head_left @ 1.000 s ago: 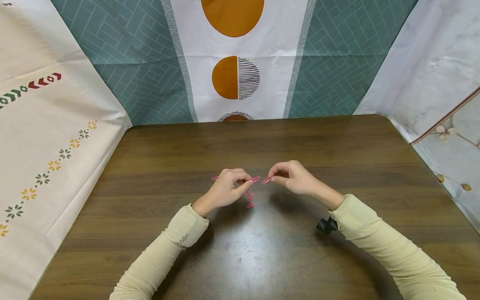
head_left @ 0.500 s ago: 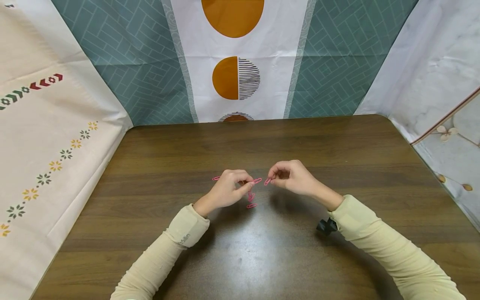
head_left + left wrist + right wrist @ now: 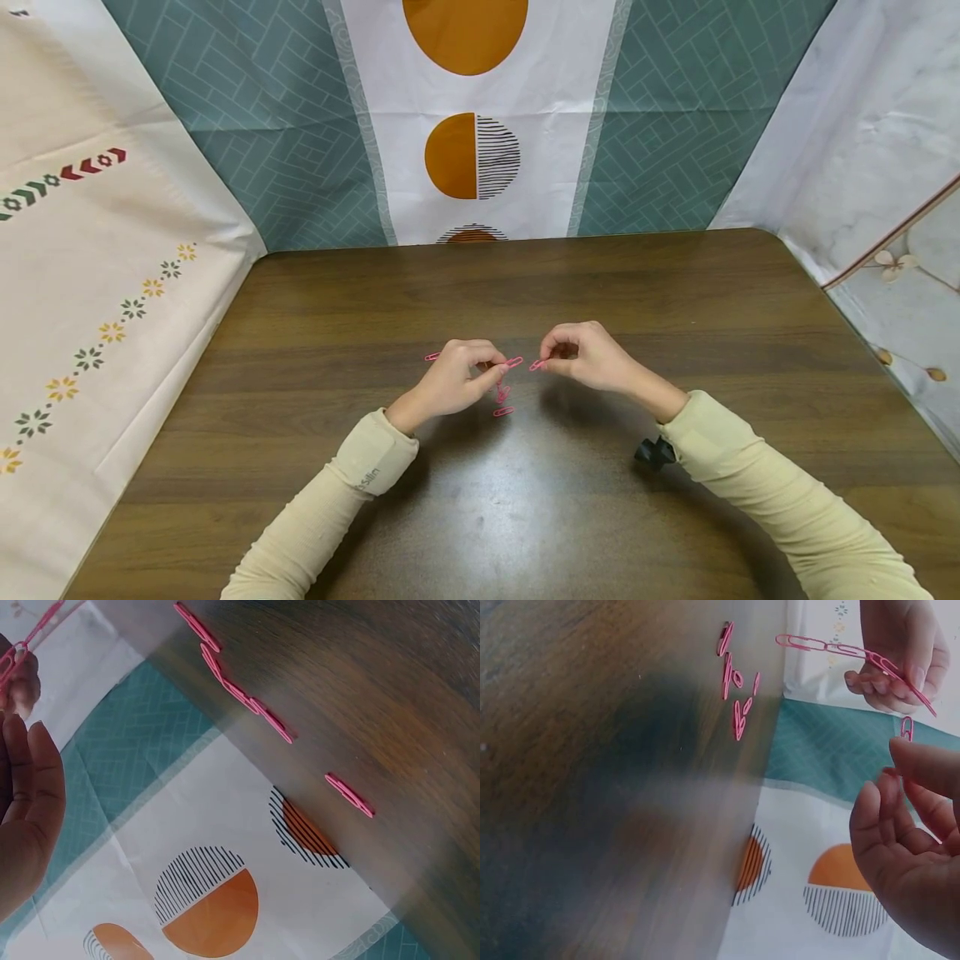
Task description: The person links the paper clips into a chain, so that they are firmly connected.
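My left hand pinches a short chain of linked pink paper clips, whose loose part hangs out beyond the fingers in the right wrist view. One end of the chain points toward the other hand. Between thumb and fingertips, my right hand pinches a single pink paper clip. A small gap separates this clip from the chain's end in the head view. Both hands are held above the table. In the right wrist view the fingers hide the lower part of the single clip.
Several pink paper clips lie on the brown wooden table below the hands. One clip lies nearer the front, and another left of the left hand. Patterned cloths hang behind and at both sides.
The clip in my right hand has turned, steeper half a second ago and flatter now. That hand has shifted slightly right. My left hand with the chain has barely moved.
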A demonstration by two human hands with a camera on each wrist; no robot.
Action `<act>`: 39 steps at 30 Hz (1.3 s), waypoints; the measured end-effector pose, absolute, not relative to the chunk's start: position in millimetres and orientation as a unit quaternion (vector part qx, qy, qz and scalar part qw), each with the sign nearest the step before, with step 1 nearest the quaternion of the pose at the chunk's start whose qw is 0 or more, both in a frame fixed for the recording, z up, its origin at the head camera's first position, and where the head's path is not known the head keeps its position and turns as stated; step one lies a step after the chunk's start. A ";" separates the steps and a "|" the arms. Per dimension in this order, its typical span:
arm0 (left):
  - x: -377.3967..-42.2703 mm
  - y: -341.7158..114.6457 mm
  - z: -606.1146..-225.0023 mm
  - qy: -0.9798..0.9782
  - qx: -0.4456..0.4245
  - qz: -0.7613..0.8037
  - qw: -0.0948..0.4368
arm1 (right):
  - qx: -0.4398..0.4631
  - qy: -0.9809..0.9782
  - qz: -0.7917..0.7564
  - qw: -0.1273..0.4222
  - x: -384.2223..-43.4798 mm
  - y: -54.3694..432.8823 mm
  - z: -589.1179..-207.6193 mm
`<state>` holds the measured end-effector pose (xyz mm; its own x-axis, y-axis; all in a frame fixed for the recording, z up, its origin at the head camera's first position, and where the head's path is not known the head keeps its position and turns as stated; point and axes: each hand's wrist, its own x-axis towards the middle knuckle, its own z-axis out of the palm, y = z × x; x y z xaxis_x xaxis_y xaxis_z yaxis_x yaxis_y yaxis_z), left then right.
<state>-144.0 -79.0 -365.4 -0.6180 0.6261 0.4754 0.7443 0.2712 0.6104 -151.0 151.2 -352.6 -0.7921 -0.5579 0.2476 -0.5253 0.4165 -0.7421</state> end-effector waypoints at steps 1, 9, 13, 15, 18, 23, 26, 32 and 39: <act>-144.0 -79.1 -365.5 -0.794 -0.432 -0.423 0.070 | -0.318 0.842 -0.435 0.023 -151.1 151.4 -352.6; -143.4 -79.5 -364.0 -0.794 -0.433 -0.420 0.069 | -0.300 0.845 -0.441 0.040 -151.6 154.4 -351.6; -143.9 -79.3 -363.3 -0.798 -0.430 -0.417 0.068 | -0.309 0.842 -0.440 0.026 -150.8 154.7 -350.5; -144.2 -78.9 -363.1 -0.800 -0.428 -0.415 0.065 | -0.315 0.841 -0.439 0.017 -150.4 153.9 -349.8; -145.0 -77.4 -363.6 -0.800 -0.431 -0.414 0.060 | -0.318 0.842 -0.436 0.001 -148.8 151.7 -347.7; -145.7 -73.5 -364.4 -0.801 -0.435 -0.407 0.057 | -0.312 0.842 -0.439 -0.024 -146.1 147.8 -346.4; -145.8 -71.5 -363.8 -0.805 -0.434 -0.399 0.065 | -0.310 0.839 -0.445 -0.043 -145.2 145.6 -346.8; -146.6 -67.9 -362.6 -0.812 -0.423 -0.395 0.072 | -0.327 0.833 -0.436 -0.097 -143.8 141.4 -346.4; -146.2 -65.6 -361.8 -0.817 -0.414 -0.395 0.067 | -0.332 0.835 -0.425 -0.110 -142.3 137.9 -344.4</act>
<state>-146.2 -65.6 -361.8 -0.6483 0.6237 0.4367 0.7296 0.3449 0.5905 -142.3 137.9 -344.4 -0.7551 -0.4608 0.4662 -0.6480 0.4172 -0.6372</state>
